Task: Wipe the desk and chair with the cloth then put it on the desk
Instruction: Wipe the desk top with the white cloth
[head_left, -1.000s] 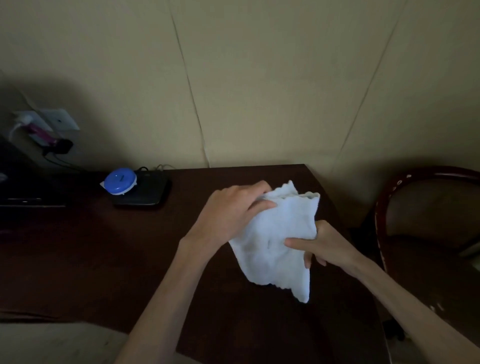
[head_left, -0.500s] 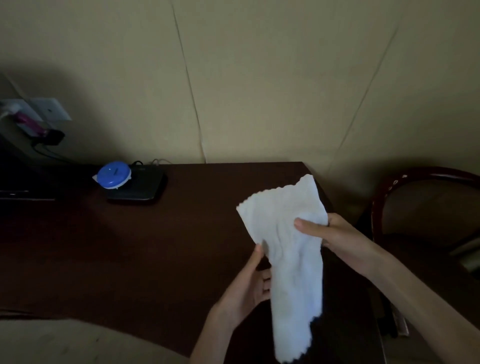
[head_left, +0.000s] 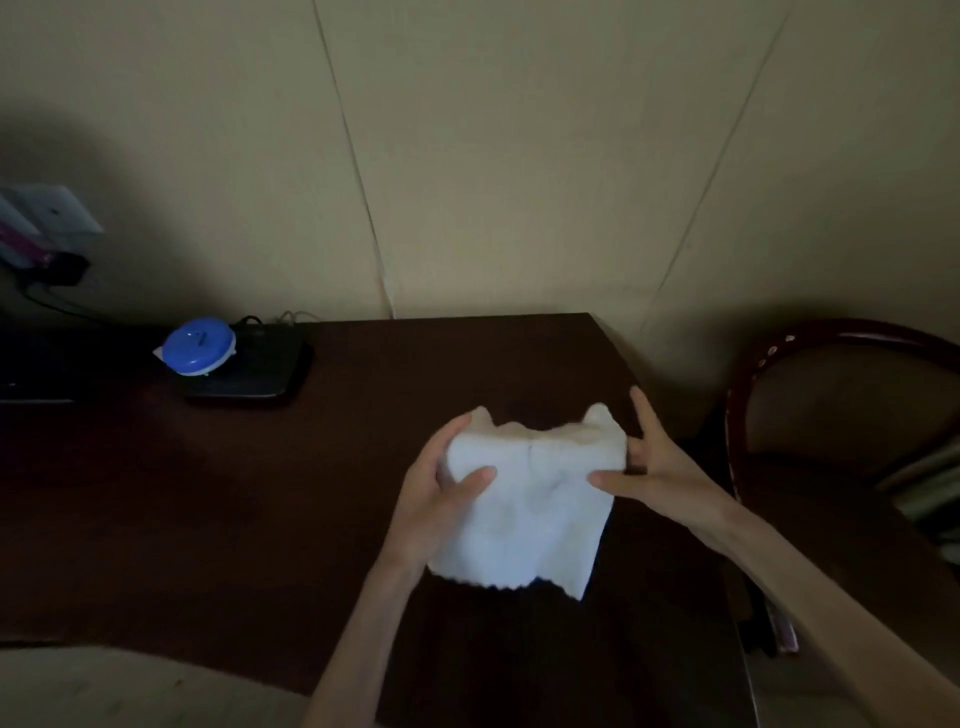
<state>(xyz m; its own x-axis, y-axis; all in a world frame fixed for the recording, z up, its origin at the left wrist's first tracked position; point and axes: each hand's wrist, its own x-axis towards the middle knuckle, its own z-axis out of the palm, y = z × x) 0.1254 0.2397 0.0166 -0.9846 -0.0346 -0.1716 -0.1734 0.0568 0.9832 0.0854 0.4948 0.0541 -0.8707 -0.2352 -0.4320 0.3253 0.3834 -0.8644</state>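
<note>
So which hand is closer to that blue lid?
Left. The left hand grips the cloth on the side toward the blue lid; the right hand holds its far side.

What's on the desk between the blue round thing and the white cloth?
In the head view, only bare dark desk, past the edge of the black flat device under the blue round thing, up to the white cloth.

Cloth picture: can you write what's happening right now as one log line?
cloth: held over desk | left hand: grips left side | right hand: pinches right side | chair: right of desk
</note>
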